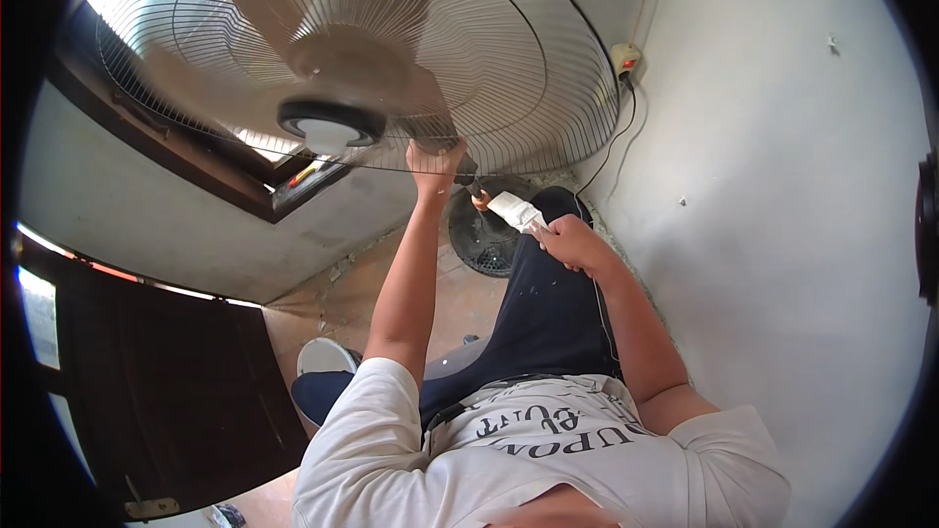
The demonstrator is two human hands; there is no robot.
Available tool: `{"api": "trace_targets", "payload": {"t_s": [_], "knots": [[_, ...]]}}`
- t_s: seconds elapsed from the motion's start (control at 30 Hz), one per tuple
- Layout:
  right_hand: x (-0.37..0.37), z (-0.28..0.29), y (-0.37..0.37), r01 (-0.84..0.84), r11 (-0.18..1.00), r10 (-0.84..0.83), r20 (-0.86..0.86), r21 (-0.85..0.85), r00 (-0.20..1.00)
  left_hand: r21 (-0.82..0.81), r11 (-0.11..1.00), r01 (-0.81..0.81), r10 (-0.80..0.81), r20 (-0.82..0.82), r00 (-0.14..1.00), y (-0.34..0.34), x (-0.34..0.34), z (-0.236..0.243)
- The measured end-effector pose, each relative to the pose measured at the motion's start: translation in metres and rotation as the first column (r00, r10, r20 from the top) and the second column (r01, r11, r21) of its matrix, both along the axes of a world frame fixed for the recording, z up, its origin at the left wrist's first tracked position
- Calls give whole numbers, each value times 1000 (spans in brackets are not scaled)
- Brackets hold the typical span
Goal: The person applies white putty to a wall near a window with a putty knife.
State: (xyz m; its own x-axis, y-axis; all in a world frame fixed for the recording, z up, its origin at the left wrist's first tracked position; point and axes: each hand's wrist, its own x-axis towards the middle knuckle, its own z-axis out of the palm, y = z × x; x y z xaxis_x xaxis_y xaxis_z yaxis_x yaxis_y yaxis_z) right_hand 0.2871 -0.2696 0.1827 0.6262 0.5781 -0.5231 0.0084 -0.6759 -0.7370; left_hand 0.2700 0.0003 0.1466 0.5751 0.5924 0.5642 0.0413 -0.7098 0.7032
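Gripping the fan grille (411,49) at its lower rim, the left hand (433,164) curls shut; the right hand (572,242) wraps a tool handle (515,210). Thin wire probably bends easily, so the stiffer rim seems safest.

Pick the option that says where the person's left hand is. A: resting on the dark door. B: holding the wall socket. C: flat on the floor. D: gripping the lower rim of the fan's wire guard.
D: the left hand is raised with its fingers closed on the lower rim of the wire fan guard, while the right hand holds a white-wrapped tool just below it.
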Motion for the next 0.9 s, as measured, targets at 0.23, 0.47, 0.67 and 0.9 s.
{"api": "trace_targets", "payload": {"t_s": [0.23,0.47,0.67,0.9], "knots": [[15,-7,-16,48,997,-45,-40,64,998,-108,975,193,-166,221,961,-37,56,-11],[24,-5,-21,63,994,-58,-54,85,997,-325,867,377,-366,98,926,-57,79,25],[24,-4,-19,93,990,-84,-91,103,992,-49,912,407,-409,-30,912,-32,111,-8],[23,-1,-26,110,991,-102,-101,80,990,15,908,419,-420,11,908,-44,131,-27]]}}
